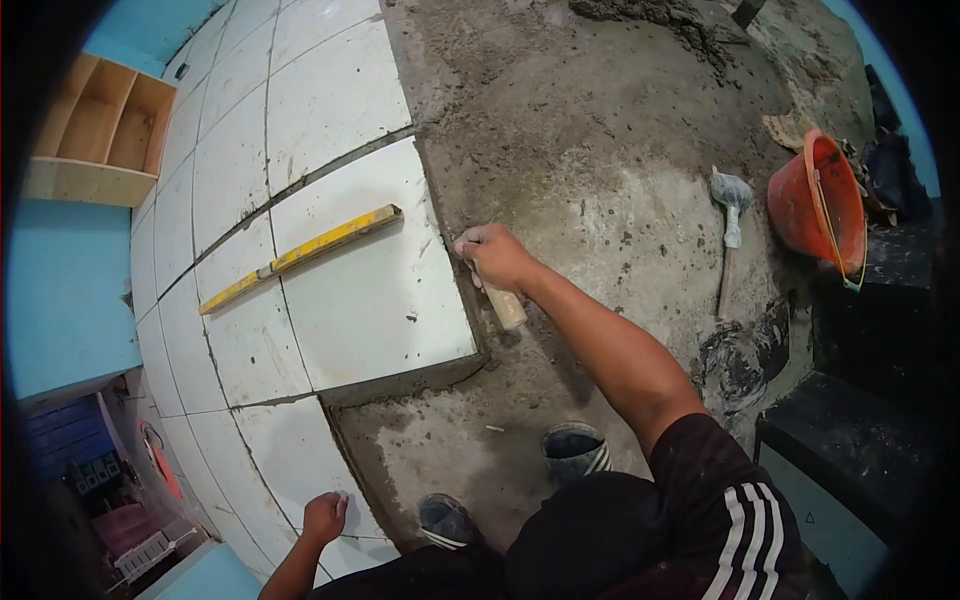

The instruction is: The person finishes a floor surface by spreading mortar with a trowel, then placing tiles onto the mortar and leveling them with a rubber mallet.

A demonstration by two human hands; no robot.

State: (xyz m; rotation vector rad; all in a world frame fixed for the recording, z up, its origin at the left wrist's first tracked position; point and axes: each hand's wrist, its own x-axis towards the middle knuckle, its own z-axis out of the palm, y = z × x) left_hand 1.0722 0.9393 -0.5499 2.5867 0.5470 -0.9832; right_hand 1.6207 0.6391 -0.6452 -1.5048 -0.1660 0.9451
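Observation:
My right hand (490,258) is closed around a tool with a pale wooden handle (506,308), beside the right edge of a large white tile (370,300). The tool's working end is hidden by the hand. Low in the view, my left hand (326,517) is curled over another white tile (290,450); whether its fingers hold anything is too small to tell. A yellow spirit level (300,256) lies slanted across the white tiles. The large tile sits on a bed of mortar, raised above the bare concrete (600,230).
An orange bucket (815,200) stands at the right, near a mallet (730,220) with a whitish head. Dark steps (850,440) are at the lower right. A wooden shelf (105,120) is at the upper left. Wet mortar (660,20) lies at the top. My shoes are below.

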